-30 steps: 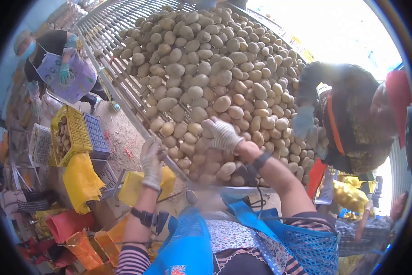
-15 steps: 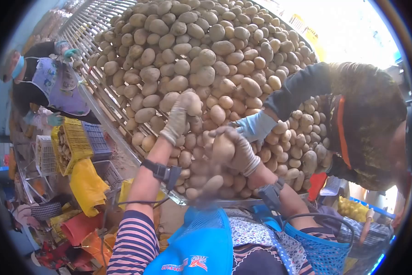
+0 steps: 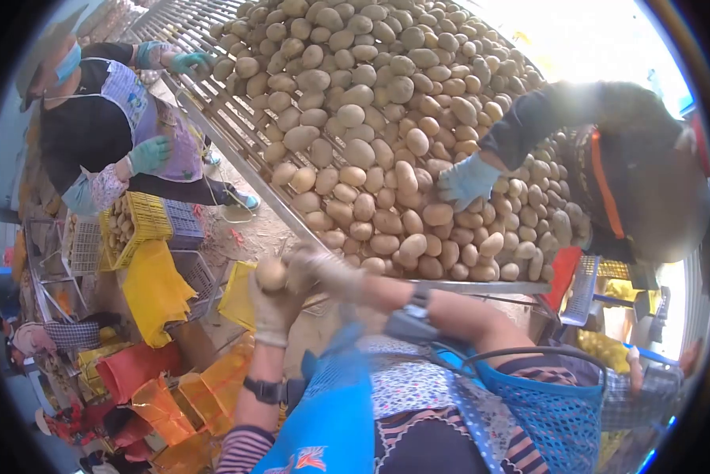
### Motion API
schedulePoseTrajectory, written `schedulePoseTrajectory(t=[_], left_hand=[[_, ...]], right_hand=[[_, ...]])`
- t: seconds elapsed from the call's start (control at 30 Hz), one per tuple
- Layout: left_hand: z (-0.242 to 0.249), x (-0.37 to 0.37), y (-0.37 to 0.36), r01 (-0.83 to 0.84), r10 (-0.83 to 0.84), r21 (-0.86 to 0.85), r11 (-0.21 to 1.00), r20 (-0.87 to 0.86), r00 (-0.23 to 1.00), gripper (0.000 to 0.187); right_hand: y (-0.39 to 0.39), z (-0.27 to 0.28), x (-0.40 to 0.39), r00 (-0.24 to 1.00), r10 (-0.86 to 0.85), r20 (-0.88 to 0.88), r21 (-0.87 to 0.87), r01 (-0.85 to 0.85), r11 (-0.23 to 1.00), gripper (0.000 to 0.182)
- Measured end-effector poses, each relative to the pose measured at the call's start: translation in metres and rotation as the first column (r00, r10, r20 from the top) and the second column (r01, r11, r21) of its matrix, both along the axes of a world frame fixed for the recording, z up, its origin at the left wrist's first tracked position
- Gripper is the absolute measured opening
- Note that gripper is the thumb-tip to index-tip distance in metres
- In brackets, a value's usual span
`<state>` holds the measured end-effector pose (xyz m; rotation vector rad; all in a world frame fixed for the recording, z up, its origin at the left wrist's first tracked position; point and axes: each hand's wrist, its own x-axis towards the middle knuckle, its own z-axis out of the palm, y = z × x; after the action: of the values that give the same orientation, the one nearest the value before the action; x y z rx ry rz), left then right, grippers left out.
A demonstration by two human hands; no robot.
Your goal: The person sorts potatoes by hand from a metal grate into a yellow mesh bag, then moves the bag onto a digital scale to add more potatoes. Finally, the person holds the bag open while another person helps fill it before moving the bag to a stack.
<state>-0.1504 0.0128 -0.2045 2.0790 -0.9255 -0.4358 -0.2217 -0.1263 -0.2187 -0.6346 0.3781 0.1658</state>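
Note:
Many potatoes (image 3: 355, 154) lie heaped on a slatted metal table (image 3: 236, 142). My left hand (image 3: 274, 312), in a pale knit glove, is closed around a potato (image 3: 271, 274), left of the table's near corner. Close beside it, my right hand (image 3: 319, 272) reaches across from the right, gloved and blurred by motion; its fingers are bent, and whatever they hold cannot be made out. Both hands are off the heap, over the table's near left edge.
A co-worker's blue-gloved hand (image 3: 467, 182) rests on the heap at the right. Another person (image 3: 86, 134) stands at the left. Yellow crate (image 3: 146, 225), yellow sack (image 3: 154, 292) and orange mesh bags (image 3: 165, 411) are at the lower left. A blue mesh bag (image 3: 548, 403) hangs near my waist.
Both my hands have moved from the heap down and left past the table edge. The view has shifted. The co-worker's blue-gloved hand now lies spread on the potatoes.

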Motion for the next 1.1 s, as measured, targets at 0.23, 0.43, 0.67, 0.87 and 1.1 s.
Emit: schedulePoseTrajectory(t=[0.23, 0.43, 0.67, 0.87, 1.1], left_hand=[[-0.134, 0.049, 0.122, -0.75, 0.108, 0.03, 0.661, -0.993, 0.056, 0.056], [-0.164, 0.094, 0.092, -0.604, 0.256, -0.006, 0.797, -0.902, 0.347, 0.045], [-0.008, 0.063, -0.128, -0.478, 0.107, -0.438, 0.762, -0.642, 0.759, 0.045], [0.012, 0.079, -0.318, 0.079, -0.039, -0.156, 0.985, 0.247, 0.968, 0.052], [-0.023, 0.089, -0.383, 0.03, -0.187, 0.294, 0.955, 0.523, 0.832, 0.078]], right_hand=[[0.092, -0.022, 0.043, 0.962, 0.061, -0.266, -0.661, -0.228, 0.715, 0.059], [-0.072, 0.006, -0.006, 0.978, -0.204, 0.048, -0.945, 0.111, 0.309, 0.037], [-0.27, 0.03, -0.04, 0.857, -0.461, 0.231, -0.965, 0.143, -0.218, 0.03], [-0.378, 0.043, -0.034, 0.857, -0.361, 0.368, -0.814, 0.109, -0.57, 0.037], [-0.398, 0.067, 0.045, 0.941, -0.014, 0.337, -0.759, 0.263, -0.596, 0.03]])
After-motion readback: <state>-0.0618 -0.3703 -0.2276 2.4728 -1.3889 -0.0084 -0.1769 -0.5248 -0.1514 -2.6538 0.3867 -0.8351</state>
